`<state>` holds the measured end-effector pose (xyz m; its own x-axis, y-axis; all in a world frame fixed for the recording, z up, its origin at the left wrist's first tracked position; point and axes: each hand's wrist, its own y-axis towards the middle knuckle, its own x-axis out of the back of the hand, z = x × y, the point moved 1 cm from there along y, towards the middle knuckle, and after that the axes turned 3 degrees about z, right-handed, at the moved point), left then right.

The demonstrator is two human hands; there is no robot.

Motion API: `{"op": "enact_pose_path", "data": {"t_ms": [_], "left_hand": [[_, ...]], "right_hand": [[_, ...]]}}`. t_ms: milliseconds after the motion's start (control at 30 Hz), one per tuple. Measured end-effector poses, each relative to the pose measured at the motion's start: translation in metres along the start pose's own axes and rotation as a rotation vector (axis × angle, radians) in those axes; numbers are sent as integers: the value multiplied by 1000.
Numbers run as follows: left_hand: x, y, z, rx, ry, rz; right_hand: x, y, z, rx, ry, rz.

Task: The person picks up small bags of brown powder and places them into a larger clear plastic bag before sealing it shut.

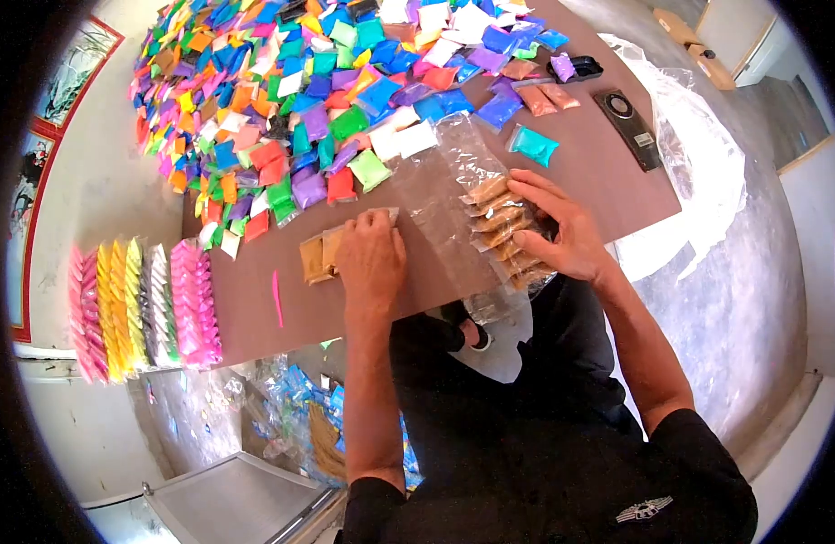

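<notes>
My left hand point(374, 258) is closed over a few flat tan packets point(319, 257) near the table's front edge; its fingers are bent together and partly hide them. My right hand point(567, 231) grips a row of overlapping brown packets point(499, 220) inside a long clear plastic bag point(467, 150), thumb and fingers apart along its right side. The bag's unfilled part stretches away from me across the table, and its lower end hangs past the edge. A pink plastic stick point(277, 299) lies to the left of my left hand.
A big heap of multicoloured packets point(281, 109) covers the far side of the brown table point(245, 317). Filled bags in pink, yellow and white point(145, 308) line the left corner. A teal packet point(532, 145), a dark device point(627, 129) and white plastic sheeting point(698, 154) lie right.
</notes>
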<state>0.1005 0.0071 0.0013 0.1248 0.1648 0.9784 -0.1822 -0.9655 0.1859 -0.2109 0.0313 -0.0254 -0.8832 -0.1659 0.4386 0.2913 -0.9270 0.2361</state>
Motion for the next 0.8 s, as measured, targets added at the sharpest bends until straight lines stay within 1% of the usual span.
{"op": "enact_pose_path", "data": {"t_ms": [33,100,133,200,233,300,333,400,533,600,633,700,733,800], "left_hand": [[1,0,-1,-2,-2,-3],[9,0,-2,5,-20,-163],[12,0,-2,2,-21,-160],[21,1,-2,92,-384,-259],[24,1,-4,91,-385,-257],[25,1,-5,196,-854,-188],[19,3,-4,196,-854,-187],[3,12,-3,205,-1021,-72],[-11,24,-14,230,-1052,5],[-17,26,-21,305,-1226,57],[-22,27,-23,305,-1227,61],[-30,31,-28,216,-1244,8],[-31,32,-28,217,-1245,11],[-30,34,-28,310,-1236,-30]], "right_hand": [[0,1,3,-32,32,7],[1,2,3,-29,28,6],[1,2,3,-30,28,9],[0,1,1,-25,36,5],[-1,2,0,-16,43,2],[-1,1,-3,-4,34,-4],[-1,1,-4,12,24,-9],[-2,1,-5,13,32,-3],[1,2,1,-10,67,9],[0,3,-4,14,57,-3],[-1,3,-5,41,50,-12],[-1,3,-6,40,32,-12],[-1,3,-6,43,15,-12],[0,3,-5,40,3,-6]]}}
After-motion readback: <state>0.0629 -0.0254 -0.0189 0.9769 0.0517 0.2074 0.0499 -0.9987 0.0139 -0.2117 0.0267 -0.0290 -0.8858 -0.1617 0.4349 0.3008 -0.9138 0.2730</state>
